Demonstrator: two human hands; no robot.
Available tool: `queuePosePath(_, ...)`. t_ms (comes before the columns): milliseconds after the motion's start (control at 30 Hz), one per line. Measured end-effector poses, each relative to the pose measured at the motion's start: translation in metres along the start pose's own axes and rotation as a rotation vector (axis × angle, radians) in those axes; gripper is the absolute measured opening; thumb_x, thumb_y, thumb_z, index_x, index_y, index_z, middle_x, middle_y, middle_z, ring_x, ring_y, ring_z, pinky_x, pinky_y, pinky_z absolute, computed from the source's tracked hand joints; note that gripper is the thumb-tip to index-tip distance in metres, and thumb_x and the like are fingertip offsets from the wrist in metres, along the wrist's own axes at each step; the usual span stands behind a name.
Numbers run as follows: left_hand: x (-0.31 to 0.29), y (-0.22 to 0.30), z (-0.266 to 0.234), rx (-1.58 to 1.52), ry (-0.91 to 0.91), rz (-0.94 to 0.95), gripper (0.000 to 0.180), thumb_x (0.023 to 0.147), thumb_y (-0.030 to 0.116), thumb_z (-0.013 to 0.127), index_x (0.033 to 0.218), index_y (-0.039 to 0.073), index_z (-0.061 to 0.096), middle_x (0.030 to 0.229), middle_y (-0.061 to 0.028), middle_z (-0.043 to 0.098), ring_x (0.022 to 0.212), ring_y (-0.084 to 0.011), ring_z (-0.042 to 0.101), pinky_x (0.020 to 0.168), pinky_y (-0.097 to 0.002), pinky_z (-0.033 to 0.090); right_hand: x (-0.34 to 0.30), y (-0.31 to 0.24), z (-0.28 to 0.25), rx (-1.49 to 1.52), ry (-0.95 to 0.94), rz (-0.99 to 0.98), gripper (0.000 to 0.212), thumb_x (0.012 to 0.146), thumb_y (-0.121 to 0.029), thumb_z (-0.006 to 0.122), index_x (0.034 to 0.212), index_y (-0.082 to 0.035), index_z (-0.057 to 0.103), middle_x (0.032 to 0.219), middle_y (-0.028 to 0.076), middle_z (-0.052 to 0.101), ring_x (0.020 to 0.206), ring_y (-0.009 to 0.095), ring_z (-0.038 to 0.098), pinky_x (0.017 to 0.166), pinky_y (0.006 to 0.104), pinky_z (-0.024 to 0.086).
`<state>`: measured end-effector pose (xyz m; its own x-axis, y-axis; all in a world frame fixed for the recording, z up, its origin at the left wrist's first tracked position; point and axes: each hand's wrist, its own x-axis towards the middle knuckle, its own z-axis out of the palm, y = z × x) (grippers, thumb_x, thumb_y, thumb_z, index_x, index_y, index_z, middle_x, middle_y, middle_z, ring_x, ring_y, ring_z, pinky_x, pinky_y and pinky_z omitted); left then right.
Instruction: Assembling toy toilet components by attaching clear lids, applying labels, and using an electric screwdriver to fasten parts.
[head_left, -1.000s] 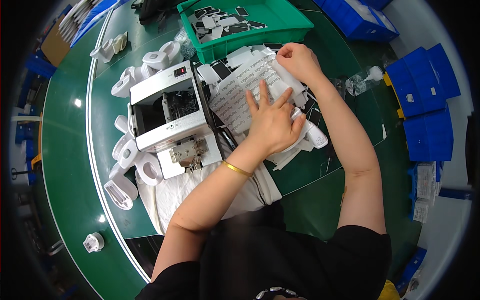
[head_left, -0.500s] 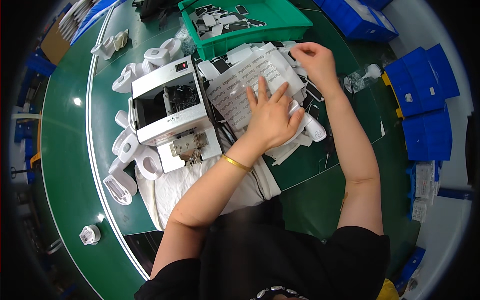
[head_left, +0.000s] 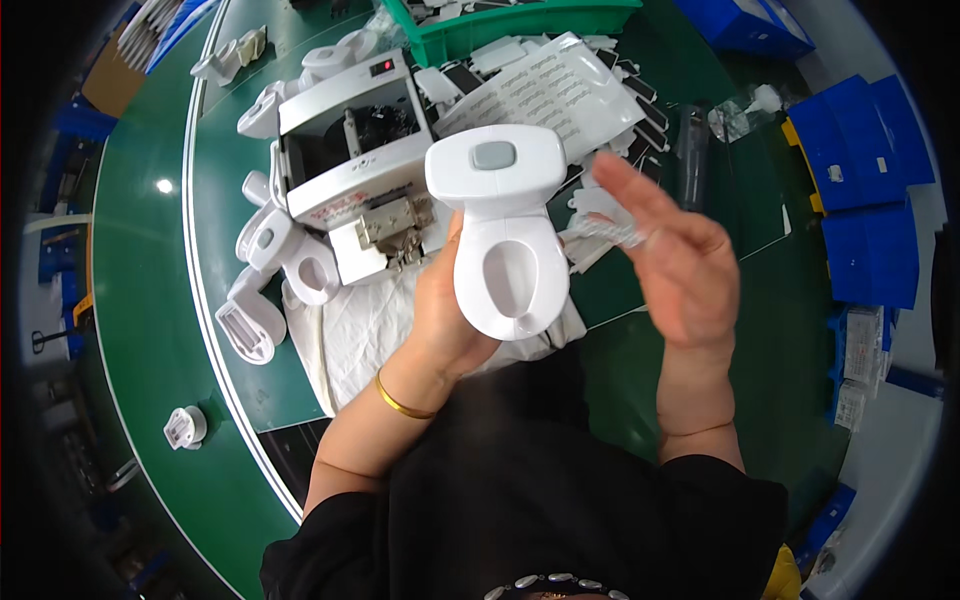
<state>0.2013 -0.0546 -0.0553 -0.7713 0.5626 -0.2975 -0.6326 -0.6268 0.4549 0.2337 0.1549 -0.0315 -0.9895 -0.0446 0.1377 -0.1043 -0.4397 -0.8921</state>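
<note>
White toy toilet [head_left: 510, 215] takes over, left hand [head_left: 445, 310] gripping it toward the table's [head_left: 222, 180] near edge! Right hand [head_left: 685, 262] blurs; can't tell its grip.

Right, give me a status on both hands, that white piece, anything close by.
Left hand holding toilet-shaped white piece, bowl end nearest wearer. Right hand hovers beside it, fingers extended, blurred. Silver machine to the left, printed sheet beyond.

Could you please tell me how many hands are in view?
2. The left hand holds a white toilet-shaped piece from its left side, partly hidden behind it; the right hand, blurred, hovers to the right of that piece, apart from it.
</note>
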Motion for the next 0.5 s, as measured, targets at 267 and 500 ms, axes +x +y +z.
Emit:
queuePosePath(267,-0.031,-0.004,-0.015,0.19,-0.02,0.064,0.077,0.094,0.067,0.027,0.135,0.003,0.04,0.113,-0.0158,0.062,0.096,-0.0275,0.065,0.084,-0.0412,0.054,-0.003,0.035,0.048,0.025,-0.057,0.031,0.012,0.082,0.003,0.067,0.094,0.005,0.069,0.136,0.03,0.045,0.108,0.02,0.059,0.092,0.0303,0.047)
queuePosePath(500,-0.054,0.006,-0.024,0.295,0.058,0.055,0.054,0.102,0.043,0.037,0.141,0.007,0.031,0.131,-0.0143,0.049,0.118,-0.0237,0.053,0.097,-0.0372,0.047,-0.007,0.052,0.059,0.081,-0.048,0.066,0.015,0.083,0.003,0.066,0.098,0.006,0.068,0.137,0.031,0.043,0.113,0.022,0.057,0.096,0.035,0.046)
